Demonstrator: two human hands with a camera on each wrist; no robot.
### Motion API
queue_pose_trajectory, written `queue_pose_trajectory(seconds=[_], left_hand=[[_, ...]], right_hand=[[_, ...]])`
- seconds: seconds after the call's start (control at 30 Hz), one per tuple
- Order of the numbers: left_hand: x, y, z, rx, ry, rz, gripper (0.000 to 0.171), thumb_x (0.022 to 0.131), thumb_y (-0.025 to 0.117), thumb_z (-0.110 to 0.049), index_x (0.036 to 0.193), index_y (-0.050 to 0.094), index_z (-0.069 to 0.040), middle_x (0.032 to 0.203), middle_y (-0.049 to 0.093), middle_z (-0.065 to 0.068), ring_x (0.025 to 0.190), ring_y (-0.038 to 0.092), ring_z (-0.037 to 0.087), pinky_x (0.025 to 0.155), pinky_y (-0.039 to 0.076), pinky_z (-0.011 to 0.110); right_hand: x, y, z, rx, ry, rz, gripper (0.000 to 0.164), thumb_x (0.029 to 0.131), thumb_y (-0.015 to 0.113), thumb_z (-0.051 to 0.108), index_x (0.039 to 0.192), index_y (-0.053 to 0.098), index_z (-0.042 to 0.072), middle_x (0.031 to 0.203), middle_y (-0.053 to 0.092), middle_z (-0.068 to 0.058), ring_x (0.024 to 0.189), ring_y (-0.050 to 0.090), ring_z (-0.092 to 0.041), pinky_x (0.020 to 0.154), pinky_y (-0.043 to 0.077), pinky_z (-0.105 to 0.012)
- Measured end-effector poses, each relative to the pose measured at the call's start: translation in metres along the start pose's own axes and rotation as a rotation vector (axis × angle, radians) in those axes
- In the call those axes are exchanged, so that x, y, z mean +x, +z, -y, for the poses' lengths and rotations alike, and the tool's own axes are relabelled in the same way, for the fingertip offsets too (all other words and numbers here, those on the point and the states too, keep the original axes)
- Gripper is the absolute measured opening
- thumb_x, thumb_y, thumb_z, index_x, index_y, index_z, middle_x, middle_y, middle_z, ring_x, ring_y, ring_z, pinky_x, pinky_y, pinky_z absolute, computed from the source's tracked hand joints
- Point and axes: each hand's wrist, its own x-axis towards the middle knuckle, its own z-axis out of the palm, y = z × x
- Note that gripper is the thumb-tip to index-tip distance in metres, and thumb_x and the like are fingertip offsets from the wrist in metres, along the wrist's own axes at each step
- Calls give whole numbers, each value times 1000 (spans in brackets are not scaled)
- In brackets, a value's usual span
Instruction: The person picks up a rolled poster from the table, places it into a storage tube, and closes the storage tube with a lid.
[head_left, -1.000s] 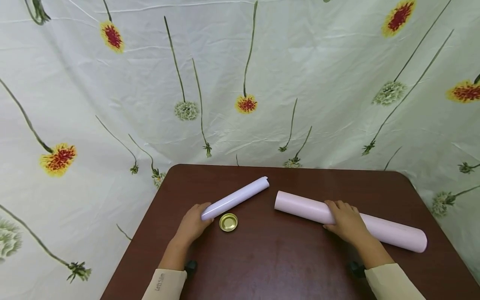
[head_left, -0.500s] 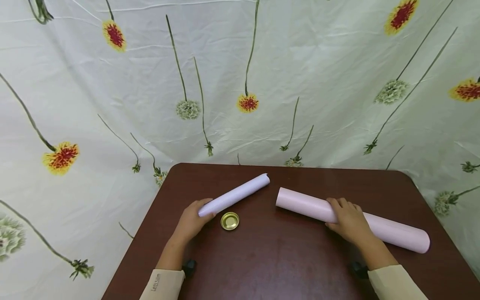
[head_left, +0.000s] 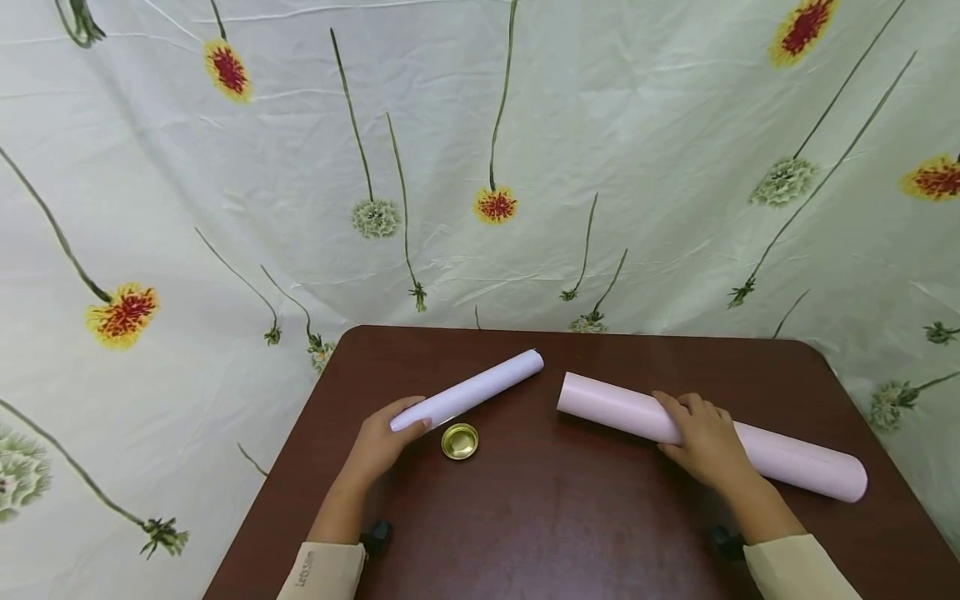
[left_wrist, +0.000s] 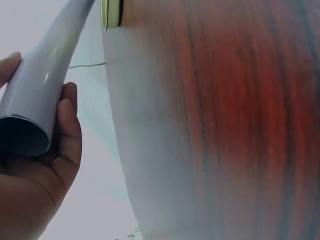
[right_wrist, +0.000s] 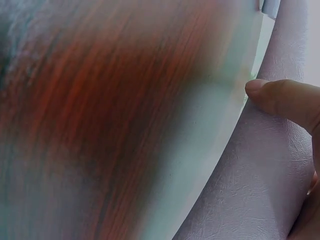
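Note:
My left hand (head_left: 381, 437) grips the near end of a thin white paper roll (head_left: 480, 387), thumb on one side and fingers on the other. The left wrist view looks into the hollow end of this white roll (left_wrist: 37, 95), with the hand (left_wrist: 40, 190) cupped round it. On the right, my right hand (head_left: 705, 442) holds a thicker, longer pale pink roll (head_left: 798, 458) near its middle, fingers over the top. In the right wrist view the thumb of the right hand (right_wrist: 295, 105) lies along the textured surface of the pink roll (right_wrist: 245, 175).
A small round gold lid (head_left: 460, 442) lies on the dark brown table (head_left: 555, 517), just right of the left hand. Behind the table's far edge hangs a white cloth (head_left: 660, 150) printed with flowers.
The white roll's near end has shifted slightly left in my left hand, whose thumb now lies over it. The pink roll and right hand have slid slightly right.

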Motion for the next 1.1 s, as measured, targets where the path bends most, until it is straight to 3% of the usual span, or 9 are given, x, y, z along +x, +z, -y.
queue_pose_trajectory(seconds=[0.43, 1.1], left_hand=[[-8, -3, -4, -48, 12, -2, 41, 90, 76, -35, 129, 68, -25, 130, 68, 9, 106, 61, 26, 85, 49, 35], [-15, -5, -9, -119, 32, 25, 37, 90, 76, -33, 126, 69, -23, 126, 69, 9, 101, 60, 23, 82, 48, 33]], right_hand=[[-4, -1, -4, 12, -8, -9, 80, 74, 89, 20, 144, 49, 13, 116, 59, -22, 106, 59, -42, 92, 41, -65], [-8, 0, -11, 14, 3, -77, 82, 73, 90, 18, 144, 47, 15, 117, 58, -25, 108, 57, -46, 91, 40, -65]])
